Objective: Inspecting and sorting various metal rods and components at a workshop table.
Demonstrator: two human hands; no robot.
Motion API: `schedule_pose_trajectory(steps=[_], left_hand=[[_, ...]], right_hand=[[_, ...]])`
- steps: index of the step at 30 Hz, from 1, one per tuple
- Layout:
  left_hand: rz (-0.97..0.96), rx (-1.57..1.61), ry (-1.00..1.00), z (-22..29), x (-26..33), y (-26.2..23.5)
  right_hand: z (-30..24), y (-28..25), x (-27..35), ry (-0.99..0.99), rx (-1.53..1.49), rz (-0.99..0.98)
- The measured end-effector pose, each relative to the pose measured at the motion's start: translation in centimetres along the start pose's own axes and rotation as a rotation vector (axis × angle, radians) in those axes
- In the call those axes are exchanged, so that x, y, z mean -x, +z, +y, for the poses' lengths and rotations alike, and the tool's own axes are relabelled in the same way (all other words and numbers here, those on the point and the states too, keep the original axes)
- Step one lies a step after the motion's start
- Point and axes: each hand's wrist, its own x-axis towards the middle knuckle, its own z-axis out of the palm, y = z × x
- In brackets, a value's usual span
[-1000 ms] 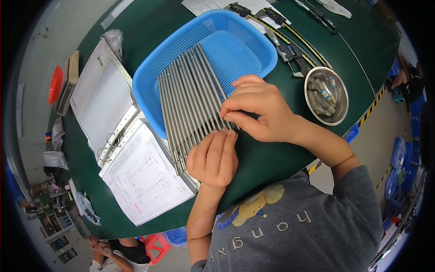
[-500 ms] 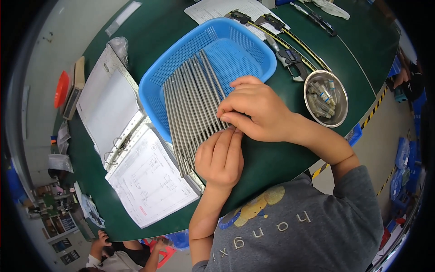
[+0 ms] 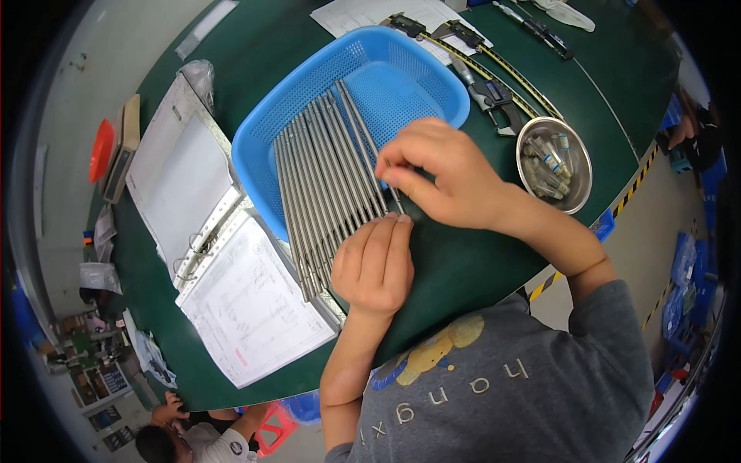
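Note:
A row of slim grey metal rods [image 3: 324, 177] leans across the near rim of a blue perforated plastic basket [image 3: 258, 116], the near ends reaching over the table. My right hand [image 3: 444, 177] is closed in a pinch on the rightmost metal rod [image 3: 360, 123], a little above its near end. Bent fingers of my left hand [image 3: 374, 266] lie together at that rod's tip; the thumb is hidden beneath. Part of the rod is covered by my right fingers.
Left of the basket lies an open ring binder [image 3: 255, 301] with drawings. Calipers [image 3: 463, 35], a digital micrometer [image 3: 494, 96] and a metal bowl [image 3: 583, 166] of small tubes are at the right on the green table [image 3: 455, 270]. Another person [image 3: 208, 444] sits at lower left.
My right hand has moved slightly up and away from my left fingertips, along the rod, uncovering its near end. My left hand stays nearly in place. The other person has shifted.

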Motion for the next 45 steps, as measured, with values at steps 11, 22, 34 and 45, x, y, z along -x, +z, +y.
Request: schedule_pose_trajectory(steps=[11, 22, 34, 45], left_hand=[[0.024, -0.091, -0.001, 0.3, 0.1, 0.4], [0.044, -0.107, 0.031, 0.0, -0.1, 0.7], [0.064, -0.069, 0.002, 0.2, -0.4, 0.6], [-0.031, -0.02, -0.021, 0.2, -0.5, 0.0]], right_hand=[[0.8, 0.3, 1.3, 0.032, -0.115, 0.006], [0.7, 1.0, 1.4, -0.111, -0.067, 0.08], [0.2, 1.1, 1.6, -0.09, 0.023, 0.047], [0.7, 2.4, 1.0, -0.275, 0.079, 0.102]])
